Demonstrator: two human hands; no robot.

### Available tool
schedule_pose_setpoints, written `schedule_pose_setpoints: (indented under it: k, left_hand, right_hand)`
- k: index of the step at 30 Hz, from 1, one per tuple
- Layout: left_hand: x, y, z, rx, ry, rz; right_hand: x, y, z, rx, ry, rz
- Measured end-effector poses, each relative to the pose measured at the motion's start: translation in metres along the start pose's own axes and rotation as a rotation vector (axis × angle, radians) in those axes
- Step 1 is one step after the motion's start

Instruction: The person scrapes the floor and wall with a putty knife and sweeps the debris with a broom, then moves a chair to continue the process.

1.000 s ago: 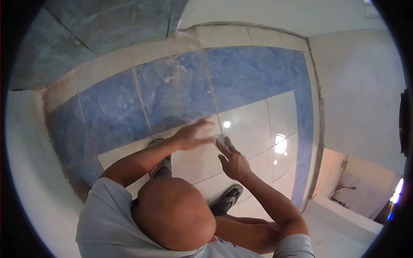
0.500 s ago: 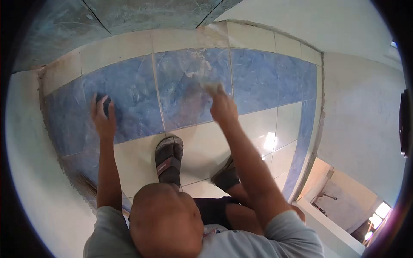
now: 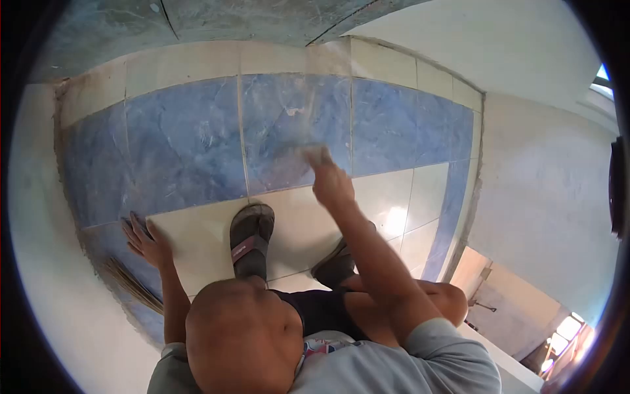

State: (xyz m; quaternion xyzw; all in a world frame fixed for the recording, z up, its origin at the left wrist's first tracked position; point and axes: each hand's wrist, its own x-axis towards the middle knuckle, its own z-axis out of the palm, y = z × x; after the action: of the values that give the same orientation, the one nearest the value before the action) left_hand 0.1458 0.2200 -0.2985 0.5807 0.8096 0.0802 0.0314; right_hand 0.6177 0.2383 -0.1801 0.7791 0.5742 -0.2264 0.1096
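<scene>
My right hand (image 3: pixel 333 187) is closed round a small pale flat-looking thing (image 3: pixel 316 156), blurred by motion, so its kind does not show. It is over the blue marbled floor tile (image 3: pixel 275 131), near that tile's front edge. Farther up the same tile is a whitish patch of residue (image 3: pixel 293 111), with a hazy smear around it. My left hand (image 3: pixel 149 241) has its fingers spread and appears to rest on the floor at the left, where blue and cream tiles meet. Nothing shows in its fingers.
A bundle of thin brown bristles or sticks (image 3: pixel 134 284) lies by the left wall. My sandalled left foot (image 3: pixel 251 236) stands on cream tile (image 3: pixel 190 230), below my bent knee. A grey-green panel (image 3: pixel 243 20) borders the far side; a plain wall (image 3: pixel 538 171) stands right.
My left hand has moved down from the blue tile toward me and spread its fingers. My right hand has come slightly nearer. Less whitish residue shows on the middle tile.
</scene>
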Motion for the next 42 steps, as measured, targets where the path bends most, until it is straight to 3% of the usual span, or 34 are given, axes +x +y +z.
schedule_pose_setpoints:
  k: [3,6,8,10,11,13,15,19,22,25,26,27,30,33,34,35,37,40,42]
  left_hand:
    - [-0.002,0.008,-0.003,0.034,0.011,-0.028]
    - [-0.002,0.009,-0.006,0.032,0.016,-0.013]
    - [0.001,0.003,-0.011,0.025,0.009,0.041]
    - [0.002,0.004,-0.014,0.022,-0.001,0.036]
    - [0.002,0.005,-0.014,0.019,-0.004,0.033]
    - [0.002,0.006,-0.014,0.014,-0.007,0.024]
    - [0.002,0.006,-0.014,0.011,-0.011,0.025]
    - [0.001,0.003,-0.011,-0.003,-0.009,0.034]
    - [0.003,0.001,-0.014,0.005,-0.016,0.048]
    - [0.005,-0.004,-0.011,-0.005,0.001,0.069]
    - [0.002,-0.004,-0.009,-0.007,0.018,0.075]
    - [0.003,-0.001,-0.008,-0.008,0.021,0.058]
    - [0.002,0.002,-0.016,-0.001,-0.011,0.059]
    - [0.004,0.003,-0.015,-0.002,0.005,0.057]
    - [0.002,0.001,-0.012,0.006,0.008,0.061]
    - [0.002,-0.002,-0.011,0.015,0.008,0.066]
    - [0.000,0.001,-0.020,0.011,-0.021,0.059]
    - [0.007,0.001,-0.013,-0.009,0.008,0.053]
    - [0.004,0.002,-0.015,-0.002,-0.007,0.055]
  right_hand:
    - [0.127,-0.002,-0.030,-0.021,0.158,-0.029]
    - [0.152,-0.006,-0.040,-0.035,0.246,-0.075]
    - [0.126,-0.003,-0.029,0.066,0.232,-0.108]
    - [0.058,-0.002,0.000,0.027,0.068,-0.048]
    - [0.022,-0.015,0.005,0.022,-0.132,0.115]
    - [-0.026,-0.044,0.002,0.025,-0.290,0.150]
    - [-0.009,-0.044,0.007,0.033,-0.178,0.092]
    - [0.146,-0.046,-0.021,0.047,0.194,-0.065]
    - [0.145,-0.058,-0.041,0.080,0.146,-0.028]
    - [0.048,-0.037,0.015,-0.017,0.033,-0.028]
    - [0.008,-0.040,0.023,0.048,-0.169,0.069]
    - [-0.027,-0.050,0.024,0.061,-0.229,0.074]
    - [-0.014,-0.067,0.014,0.041,-0.156,0.010]
    - [0.116,-0.086,-0.022,-0.027,-0.090,0.005]
    - [0.151,-0.094,-0.038,-0.065,-0.153,0.022]
    - [0.155,-0.098,-0.042,-0.054,-0.150,0.018]
    - [0.150,-0.096,-0.045,-0.026,0.064,-0.112]
    - [0.066,-0.068,-0.005,0.037,0.047,-0.061]
    - [0.019,-0.059,-0.002,-0.021,-0.139,0.046]
